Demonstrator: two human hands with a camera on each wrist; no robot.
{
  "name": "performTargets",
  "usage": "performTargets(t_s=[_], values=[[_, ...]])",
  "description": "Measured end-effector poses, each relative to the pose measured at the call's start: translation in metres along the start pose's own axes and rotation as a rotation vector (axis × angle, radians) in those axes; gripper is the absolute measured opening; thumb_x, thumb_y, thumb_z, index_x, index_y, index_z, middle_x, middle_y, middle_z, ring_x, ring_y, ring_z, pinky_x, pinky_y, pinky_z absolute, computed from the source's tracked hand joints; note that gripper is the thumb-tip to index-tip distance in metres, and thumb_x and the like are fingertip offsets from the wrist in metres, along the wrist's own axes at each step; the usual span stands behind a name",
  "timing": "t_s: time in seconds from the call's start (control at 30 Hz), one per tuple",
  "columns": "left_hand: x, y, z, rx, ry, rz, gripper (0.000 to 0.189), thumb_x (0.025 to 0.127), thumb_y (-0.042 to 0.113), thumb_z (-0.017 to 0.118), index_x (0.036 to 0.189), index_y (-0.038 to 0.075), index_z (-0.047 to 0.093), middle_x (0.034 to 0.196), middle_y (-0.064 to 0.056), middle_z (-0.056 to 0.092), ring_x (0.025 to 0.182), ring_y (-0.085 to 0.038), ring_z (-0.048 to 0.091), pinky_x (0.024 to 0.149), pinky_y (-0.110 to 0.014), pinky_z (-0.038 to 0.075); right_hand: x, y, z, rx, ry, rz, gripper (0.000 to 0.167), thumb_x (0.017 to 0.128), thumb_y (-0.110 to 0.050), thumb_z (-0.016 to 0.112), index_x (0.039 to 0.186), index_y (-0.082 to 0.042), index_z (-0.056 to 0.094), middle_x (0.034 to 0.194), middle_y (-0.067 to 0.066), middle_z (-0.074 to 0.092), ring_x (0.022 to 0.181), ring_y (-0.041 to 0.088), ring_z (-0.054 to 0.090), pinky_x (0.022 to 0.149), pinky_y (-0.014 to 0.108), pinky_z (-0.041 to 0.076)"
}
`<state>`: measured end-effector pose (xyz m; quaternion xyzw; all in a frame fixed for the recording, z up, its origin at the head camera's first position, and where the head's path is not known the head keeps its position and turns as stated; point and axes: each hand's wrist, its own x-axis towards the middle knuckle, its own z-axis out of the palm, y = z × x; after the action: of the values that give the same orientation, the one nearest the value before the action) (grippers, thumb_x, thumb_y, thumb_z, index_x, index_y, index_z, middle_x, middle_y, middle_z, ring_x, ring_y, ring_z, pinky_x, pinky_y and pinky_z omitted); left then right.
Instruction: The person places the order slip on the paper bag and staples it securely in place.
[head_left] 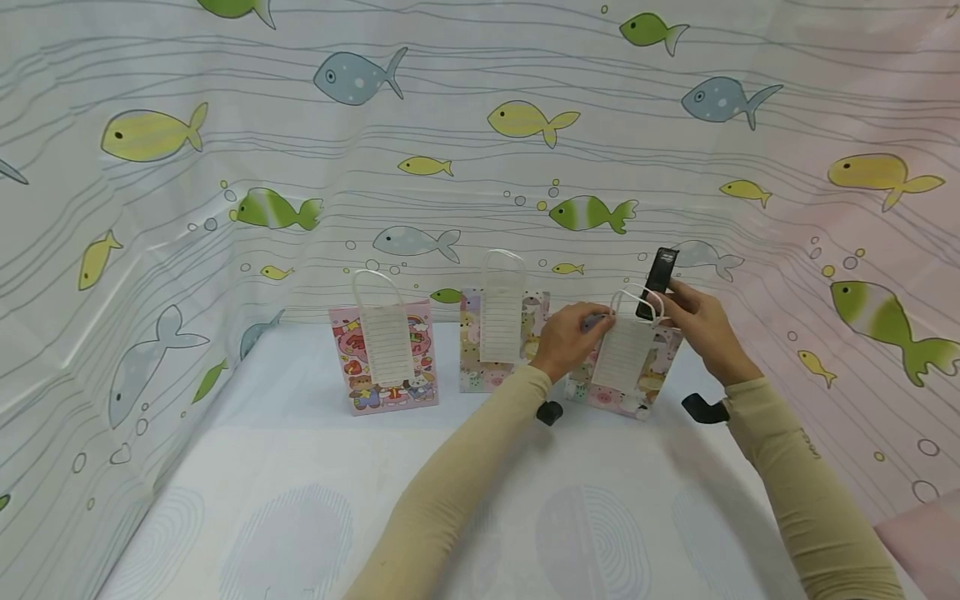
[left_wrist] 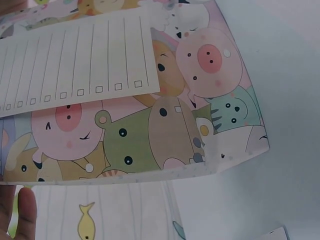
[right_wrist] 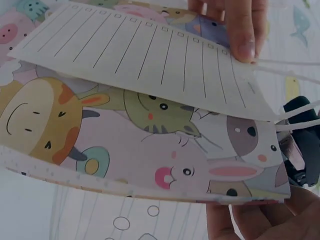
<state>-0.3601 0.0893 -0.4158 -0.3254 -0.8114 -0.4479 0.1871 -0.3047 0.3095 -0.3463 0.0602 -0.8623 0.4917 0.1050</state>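
Note:
A small paper gift bag [head_left: 582, 393] with cartoon animals stands at the right, between both hands. A lined white checklist sheet [right_wrist: 145, 55] lies over its front, and white cord handles [head_left: 637, 292] rise above it. My left hand [head_left: 567, 337] pinches the bag's top edge on its left side, thumb against the sheet's corner. At the opposite side, my right hand [head_left: 697, 323] holds a long, narrow black object [head_left: 662, 275], shaped like a stapler, upright at the bag's mouth. Its lower end is partly hidden behind the handles. Right fingers [right_wrist: 220, 220] also touch the bag's side.
A pink gift bag with bears [head_left: 365, 398] stands at the left, and another animal-print bag [head_left: 470, 367] in the middle; both carry lined sheets. They stand on a pale patterned table cover [head_left: 300, 467]. A fish-print curtain [head_left: 480, 192] hangs behind and at the sides.

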Motion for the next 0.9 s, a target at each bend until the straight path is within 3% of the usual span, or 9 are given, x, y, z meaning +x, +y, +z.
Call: performTargets(t_s=[0.07, 0.17, 0.3, 0.47, 0.57, 0.63, 0.77, 0.83, 0.9], values=[[0.0, 0.0, 0.0, -0.002, -0.001, 0.0, 0.028, 0.101, 0.037, 0.064, 0.122, 0.02, 0.073, 0.119, 0.005, 0.072, 0.101, -0.005, 0.066, 0.08, -0.016, 0.049, 0.0, 0.002, -0.002, 0.022, 0.003, 0.002, 0.079, 0.101, -0.051, 0.058, 0.16, -0.008, 0.028, 0.146, 0.023, 0.052, 0.096, 0.008, 0.067, 0.1, 0.041, 0.047], [0.0, 0.0, 0.0, -0.007, -0.003, 0.002, 0.028, 0.101, 0.037, 0.064, 0.122, 0.02, 0.073, 0.119, 0.005, 0.072, 0.102, -0.005, 0.065, 0.08, -0.016, 0.049, -0.001, 0.004, -0.005, 0.043, 0.005, 0.005, 0.079, 0.101, -0.051, 0.057, 0.16, -0.008, 0.026, 0.145, 0.022, 0.052, 0.096, 0.008, 0.067, 0.104, 0.046, 0.044], [0.0, 0.0, 0.0, -0.012, -0.002, 0.01, 0.028, 0.101, 0.037, 0.064, 0.122, 0.019, 0.073, 0.12, 0.005, 0.072, 0.102, -0.005, 0.065, 0.08, -0.016, 0.049, -0.005, 0.007, -0.01, 0.041, 0.005, 0.001, 0.078, 0.102, -0.049, 0.057, 0.161, -0.011, 0.025, 0.143, 0.02, 0.054, 0.1, 0.007, 0.066, 0.107, 0.045, 0.042], [-0.001, 0.001, 0.0, -0.009, 0.001, 0.021, 0.028, 0.101, 0.036, 0.064, 0.121, 0.019, 0.073, 0.118, 0.005, 0.072, 0.1, -0.005, 0.065, 0.079, -0.016, 0.049, -0.013, 0.019, -0.02, 0.033, 0.014, 0.02, 0.081, 0.102, -0.044, 0.059, 0.164, -0.019, 0.013, 0.146, 0.023, 0.05, 0.11, 0.02, 0.063, 0.111, 0.061, 0.031], [-0.002, 0.001, 0.0, -0.013, 0.001, 0.021, 0.027, 0.101, 0.036, 0.064, 0.121, 0.019, 0.073, 0.118, 0.005, 0.072, 0.099, -0.004, 0.064, 0.078, -0.015, 0.049, -0.019, 0.026, -0.027, 0.036, 0.021, 0.036, 0.083, 0.102, -0.042, 0.061, 0.164, -0.022, 0.011, 0.145, 0.023, 0.05, 0.11, 0.017, 0.064, 0.112, 0.063, 0.029], [-0.002, 0.002, -0.001, -0.01, 0.004, 0.024, 0.027, 0.101, 0.036, 0.064, 0.121, 0.019, 0.073, 0.117, 0.005, 0.072, 0.098, -0.004, 0.064, 0.077, -0.015, 0.049, -0.022, 0.03, -0.031, 0.037, 0.034, 0.037, 0.08, 0.102, -0.042, 0.061, 0.164, -0.022, 0.014, 0.143, 0.021, 0.051, 0.106, 0.012, 0.065, 0.111, 0.058, 0.034], [-0.001, 0.002, -0.002, 0.015, 0.012, 0.033, 0.028, 0.101, 0.036, 0.065, 0.121, 0.019, 0.073, 0.116, 0.006, 0.073, 0.094, -0.005, 0.063, 0.074, -0.016, 0.048, -0.029, 0.036, -0.038, -0.016, 0.068, 0.022, 0.074, 0.102, -0.041, 0.061, 0.162, -0.022, 0.023, 0.141, 0.014, 0.048, 0.104, 0.007, 0.062, 0.097, 0.029, 0.048], [-0.001, 0.001, -0.001, 0.025, 0.016, 0.034, 0.028, 0.101, 0.036, 0.064, 0.121, 0.02, 0.073, 0.116, 0.006, 0.073, 0.094, -0.006, 0.063, 0.074, -0.017, 0.048, -0.033, 0.039, -0.041, -0.043, 0.078, 0.023, 0.074, 0.102, -0.041, 0.061, 0.162, -0.021, 0.024, 0.141, 0.014, 0.044, 0.105, 0.006, 0.058, 0.088, 0.017, 0.048], [-0.001, 0.001, -0.001, 0.034, 0.018, 0.033, 0.028, 0.101, 0.036, 0.064, 0.121, 0.02, 0.073, 0.116, 0.006, 0.073, 0.096, -0.007, 0.063, 0.076, -0.018, 0.049, -0.036, 0.043, -0.044, -0.059, 0.079, 0.033, 0.076, 0.101, -0.041, 0.062, 0.163, -0.02, 0.023, 0.143, 0.014, 0.042, 0.105, 0.005, 0.057, 0.085, 0.014, 0.046]])
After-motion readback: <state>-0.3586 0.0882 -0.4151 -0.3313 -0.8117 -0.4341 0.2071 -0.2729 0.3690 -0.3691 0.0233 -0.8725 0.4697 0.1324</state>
